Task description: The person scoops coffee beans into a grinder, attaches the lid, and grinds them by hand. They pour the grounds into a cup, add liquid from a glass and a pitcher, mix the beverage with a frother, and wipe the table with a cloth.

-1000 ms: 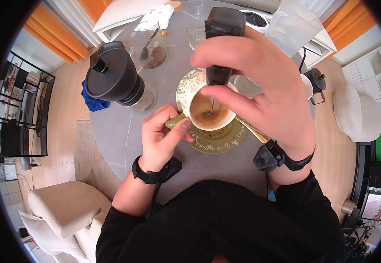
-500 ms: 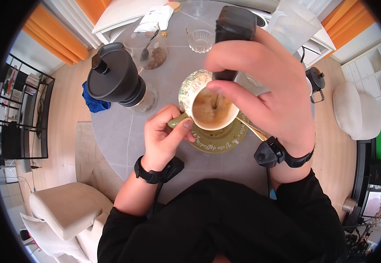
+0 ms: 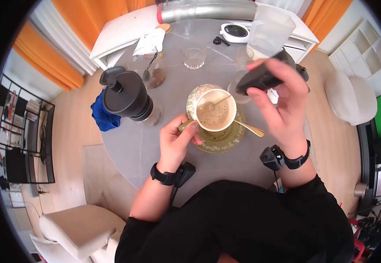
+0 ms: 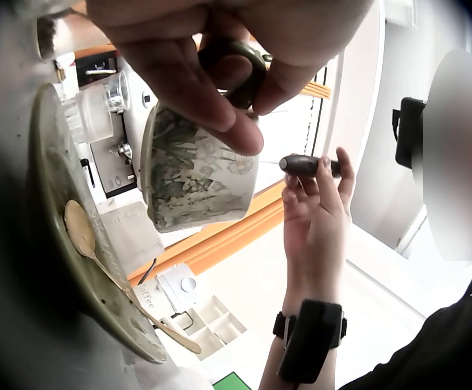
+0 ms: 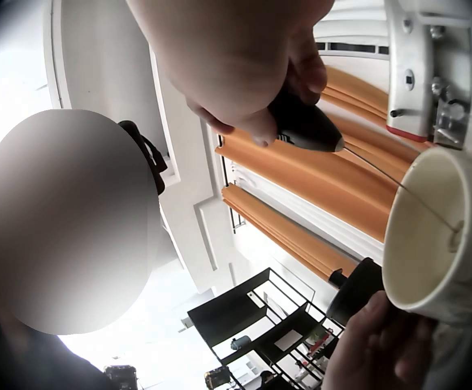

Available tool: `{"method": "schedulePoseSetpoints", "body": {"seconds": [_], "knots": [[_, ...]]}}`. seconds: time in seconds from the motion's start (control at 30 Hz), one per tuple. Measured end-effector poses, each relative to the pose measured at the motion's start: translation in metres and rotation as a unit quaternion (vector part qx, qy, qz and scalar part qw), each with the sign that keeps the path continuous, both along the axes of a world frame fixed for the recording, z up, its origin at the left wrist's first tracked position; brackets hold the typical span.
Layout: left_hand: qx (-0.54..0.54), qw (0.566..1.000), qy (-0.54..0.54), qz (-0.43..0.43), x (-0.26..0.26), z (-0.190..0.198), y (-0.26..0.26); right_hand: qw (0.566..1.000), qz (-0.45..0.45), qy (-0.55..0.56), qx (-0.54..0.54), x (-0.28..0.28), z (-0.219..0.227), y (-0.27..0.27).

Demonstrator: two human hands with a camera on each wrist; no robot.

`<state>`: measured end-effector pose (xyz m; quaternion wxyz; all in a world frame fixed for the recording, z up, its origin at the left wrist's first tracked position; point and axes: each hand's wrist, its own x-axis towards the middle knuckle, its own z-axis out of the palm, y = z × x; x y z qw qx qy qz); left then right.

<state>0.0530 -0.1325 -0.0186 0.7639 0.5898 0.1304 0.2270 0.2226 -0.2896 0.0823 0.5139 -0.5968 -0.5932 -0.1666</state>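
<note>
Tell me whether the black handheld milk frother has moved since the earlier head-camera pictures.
Yes: the frother handle has swung to the right, judged against the round olive-green saucer.

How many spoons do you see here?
2: a golden spoon lies on the green saucer, and a dark spoon leans in the clear container near the black grinder. Others may be hidden.

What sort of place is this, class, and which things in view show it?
Probably a living room in a home: a beige upholstered seat stands near the rounded grey table, and orange fabric curtains hang beyond it.
</note>
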Motion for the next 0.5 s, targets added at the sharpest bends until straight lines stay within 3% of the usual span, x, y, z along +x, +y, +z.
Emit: {"method": "schedulePoseSetpoints", "body": {"seconds": [0.07, 0.1, 0.27, 0.37, 0.5], "knots": [[-0.005, 1.000, 0.001, -0.003, 0.001, 0.001, 0.000, 0.985, 0.041, 0.131, 0.104, -0.006, -0.005, -0.010], [-0.015, 1.000, 0.005, 0.001, 0.001, 0.002, -0.001, 0.993, 0.045, 0.099, 0.051, -0.001, -0.004, -0.024], [-0.027, 1.000, -0.002, -0.001, 0.001, 0.001, 0.000, 0.987, 0.027, 0.147, 0.054, -0.012, -0.015, -0.063], [-0.028, 1.000, -0.009, -0.001, 0.001, 0.000, 0.000, 0.985, -0.065, 0.154, -0.032, -0.023, -0.015, -0.083], [-0.037, 0.999, -0.011, -0.005, 0.000, -0.003, 0.001, 0.978, -0.119, 0.170, -0.016, -0.034, -0.013, -0.100]]}}
